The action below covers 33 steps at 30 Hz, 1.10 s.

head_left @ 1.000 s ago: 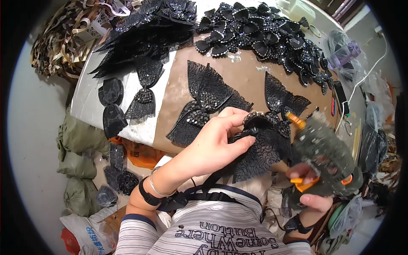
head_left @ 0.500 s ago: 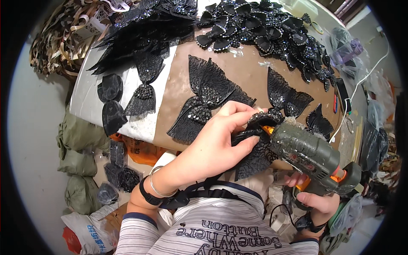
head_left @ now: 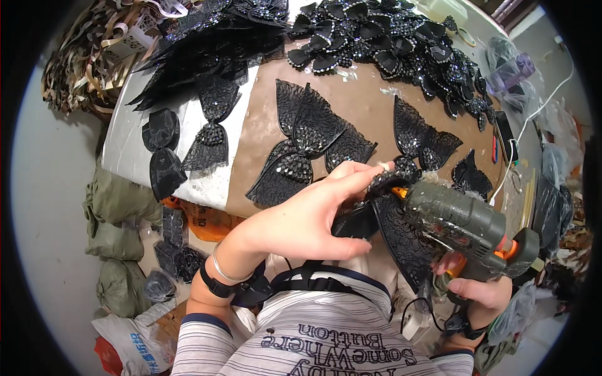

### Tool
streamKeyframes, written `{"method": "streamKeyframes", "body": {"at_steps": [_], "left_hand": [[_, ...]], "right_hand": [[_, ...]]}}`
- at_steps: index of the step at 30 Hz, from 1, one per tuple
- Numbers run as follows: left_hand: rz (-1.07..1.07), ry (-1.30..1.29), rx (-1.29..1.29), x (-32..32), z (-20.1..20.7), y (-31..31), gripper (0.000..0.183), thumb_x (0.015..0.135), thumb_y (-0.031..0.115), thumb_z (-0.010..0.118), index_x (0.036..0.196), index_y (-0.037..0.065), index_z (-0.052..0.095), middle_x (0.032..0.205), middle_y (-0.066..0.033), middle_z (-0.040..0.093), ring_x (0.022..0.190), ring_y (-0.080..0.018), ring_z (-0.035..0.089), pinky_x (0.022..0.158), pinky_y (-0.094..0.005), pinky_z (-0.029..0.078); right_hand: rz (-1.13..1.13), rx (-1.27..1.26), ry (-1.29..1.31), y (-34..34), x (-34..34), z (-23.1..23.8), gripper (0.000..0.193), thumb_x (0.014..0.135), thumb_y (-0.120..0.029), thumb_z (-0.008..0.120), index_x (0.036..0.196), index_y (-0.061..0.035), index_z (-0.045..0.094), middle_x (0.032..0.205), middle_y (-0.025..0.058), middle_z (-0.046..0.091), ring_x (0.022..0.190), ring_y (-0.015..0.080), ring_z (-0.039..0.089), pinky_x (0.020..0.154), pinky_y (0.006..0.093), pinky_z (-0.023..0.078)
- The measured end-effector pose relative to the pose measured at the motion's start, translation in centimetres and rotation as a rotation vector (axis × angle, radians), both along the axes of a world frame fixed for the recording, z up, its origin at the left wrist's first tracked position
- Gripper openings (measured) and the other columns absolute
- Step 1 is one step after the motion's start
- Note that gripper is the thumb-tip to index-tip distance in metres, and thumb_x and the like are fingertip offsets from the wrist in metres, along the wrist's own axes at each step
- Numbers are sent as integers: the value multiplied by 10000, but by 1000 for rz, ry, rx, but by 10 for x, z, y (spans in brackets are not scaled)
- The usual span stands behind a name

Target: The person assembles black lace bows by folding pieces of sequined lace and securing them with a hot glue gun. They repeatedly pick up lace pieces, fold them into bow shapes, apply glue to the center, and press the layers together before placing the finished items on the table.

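My left hand point(head_left: 313, 216) holds a black lace bow point(head_left: 407, 244) by its beaded upper part with the fingertips, while the thumb stands out apart below. One lace wing hangs down between my hands, and a dark smooth part shows beside the thumb. My right hand point(head_left: 480, 291) is wrapped round the handle of a dark green glue gun point(head_left: 454, 216) with an orange trigger. Its orange nozzle point(head_left: 399, 192) reaches the beaded part of the bow; whether it touches is hidden. Just beyond my left hand lies a large black lace bow point(head_left: 307, 141) with beaded middles.
More black lace bows point(head_left: 420, 135) lie on the brown and white table point(head_left: 251, 125). At the back are a heap of beaded bows point(head_left: 376, 37) and a stack of black lace pieces point(head_left: 213, 50). A white cord point(head_left: 533, 116) runs down on the right, near a purple bottle point(head_left: 511, 74).
My left thumb has come away from the bow and spread downward. The lace wing now hangs lower and further right. The glue gun has shifted slightly right and down.
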State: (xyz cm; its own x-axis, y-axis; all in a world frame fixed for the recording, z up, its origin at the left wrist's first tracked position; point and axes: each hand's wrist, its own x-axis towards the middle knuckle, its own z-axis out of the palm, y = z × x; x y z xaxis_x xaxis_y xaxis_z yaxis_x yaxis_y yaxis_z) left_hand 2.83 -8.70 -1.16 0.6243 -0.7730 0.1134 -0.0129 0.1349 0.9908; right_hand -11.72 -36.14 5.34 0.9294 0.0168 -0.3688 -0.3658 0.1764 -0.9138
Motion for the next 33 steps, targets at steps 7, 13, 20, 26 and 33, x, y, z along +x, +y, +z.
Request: {"method": "streamKeyframes", "body": {"at_steps": [7, 13, 20, 26, 33], "left_hand": [[269, -317, 292, 0, 3, -6, 498, 840, 40, 648, 1318, 32, 510, 1060, -78, 562, 994, -153, 539, 894, -280, 431], [401, 124, 38, -3, 5, -14, 285, 946, 133, 564, 1179, -26, 517, 1008, -90, 636, 901, -168, 615, 810, -289, 491], [575, 135, -77, -5, -7, 9, 144, 877, 59, 645, 974, -12, 565, 890, -29, 599, 844, -83, 577, 739, -240, 481], [654, 340, -171, -1, -3, 44, 162, 853, 19, 664, 994, -26, 598, 911, -49, 663, 834, -74, 612, 739, -238, 512], [901, 381, -75, 6, -4, 115, 236, 887, 111, 650, 1079, -20, 613, 960, -69, 679, 817, -120, 646, 739, -282, 547]], "right_hand": [[190, 297, -277, -35, -11, -8, 595, 597, 145, 633, 1180, 81, 535, 1207, 296, 546, 1098, 450, 561, 937, 554, 456], [158, 416, -355, -60, -18, -3, 325, 630, 67, 639, 929, 14, 523, 1033, 259, 573, 1045, 418, 591, 887, 500, 522], [-131, 355, -324, -44, -12, -15, 403, 628, 25, 705, 924, -21, 436, 874, 157, 531, 922, 336, 624, 778, 409, 604], [-187, 421, -361, -44, -12, -28, 485, 632, 81, 629, 1024, -35, 369, 940, 113, 401, 938, 248, 504, 827, 334, 600], [-95, 512, -379, -60, -11, -37, 510, 717, 88, 595, 1137, -44, 338, 1043, 77, 357, 1095, 228, 453, 955, 366, 537]]}}
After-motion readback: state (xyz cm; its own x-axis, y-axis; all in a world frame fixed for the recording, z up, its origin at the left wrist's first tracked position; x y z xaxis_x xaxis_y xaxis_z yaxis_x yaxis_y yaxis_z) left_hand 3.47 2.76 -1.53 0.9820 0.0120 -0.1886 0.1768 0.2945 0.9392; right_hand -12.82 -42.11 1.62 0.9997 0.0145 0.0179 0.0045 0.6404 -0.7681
